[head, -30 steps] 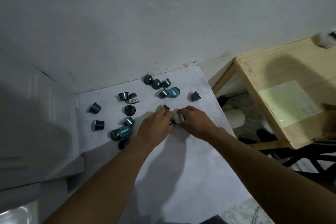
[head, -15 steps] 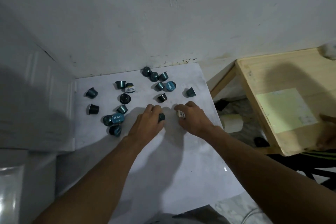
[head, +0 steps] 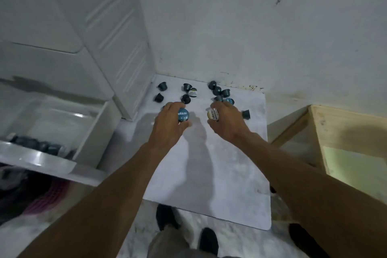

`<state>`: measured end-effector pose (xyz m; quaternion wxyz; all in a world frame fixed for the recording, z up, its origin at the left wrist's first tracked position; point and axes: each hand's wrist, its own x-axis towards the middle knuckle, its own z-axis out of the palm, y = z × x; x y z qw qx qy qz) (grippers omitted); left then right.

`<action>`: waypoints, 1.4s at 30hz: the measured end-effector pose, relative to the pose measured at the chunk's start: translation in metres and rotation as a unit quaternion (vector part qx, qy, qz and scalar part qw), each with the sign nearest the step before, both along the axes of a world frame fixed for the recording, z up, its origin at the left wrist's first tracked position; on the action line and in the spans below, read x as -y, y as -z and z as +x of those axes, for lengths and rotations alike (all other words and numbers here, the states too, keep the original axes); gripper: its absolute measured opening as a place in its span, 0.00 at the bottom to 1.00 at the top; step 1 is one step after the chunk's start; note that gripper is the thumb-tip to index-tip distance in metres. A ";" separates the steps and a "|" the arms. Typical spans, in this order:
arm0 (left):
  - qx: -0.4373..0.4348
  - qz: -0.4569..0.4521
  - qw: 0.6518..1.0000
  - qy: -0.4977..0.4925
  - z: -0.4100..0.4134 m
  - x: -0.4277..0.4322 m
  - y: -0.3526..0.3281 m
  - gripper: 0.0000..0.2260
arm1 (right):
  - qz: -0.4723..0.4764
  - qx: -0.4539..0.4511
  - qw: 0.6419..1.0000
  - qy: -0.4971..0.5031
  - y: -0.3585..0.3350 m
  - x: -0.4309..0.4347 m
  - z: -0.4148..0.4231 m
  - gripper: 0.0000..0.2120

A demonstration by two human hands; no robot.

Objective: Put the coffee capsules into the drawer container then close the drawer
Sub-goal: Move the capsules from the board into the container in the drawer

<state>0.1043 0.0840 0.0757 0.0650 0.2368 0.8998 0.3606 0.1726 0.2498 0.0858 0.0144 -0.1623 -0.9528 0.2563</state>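
Foil lids are showing: the left hand's (head: 169,124) curled fingers (head: 170,107) are gripping a blue-lidded capsule (head: 183,115), and the right hand (head: 228,122) is pinching a cream-lidded capsule (head: 213,114). Loose capsules (head: 217,90) are lying along the white table's (head: 209,174) far edge. Off its left edge the drawer (head: 94,132) is standing open.

Left hand (head: 168,122) grips blue capsule (head: 183,115); right hand (head: 229,124), alongside, grips cream capsule (head: 213,114).
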 end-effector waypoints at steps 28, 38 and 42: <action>-0.079 -0.072 0.989 -0.102 -0.079 0.381 -0.076 0.21 | 0.004 -0.099 0.987 -0.127 -0.059 0.378 -0.106 0.20; -0.003 -0.131 0.988 -0.077 -0.180 0.397 -0.058 0.22 | -0.020 -0.031 0.991 -0.128 -0.017 0.395 -0.213 0.19; 0.009 -0.214 0.976 -0.030 -0.226 0.400 -0.049 0.21 | -0.028 0.011 0.990 -0.140 0.015 0.400 -0.252 0.19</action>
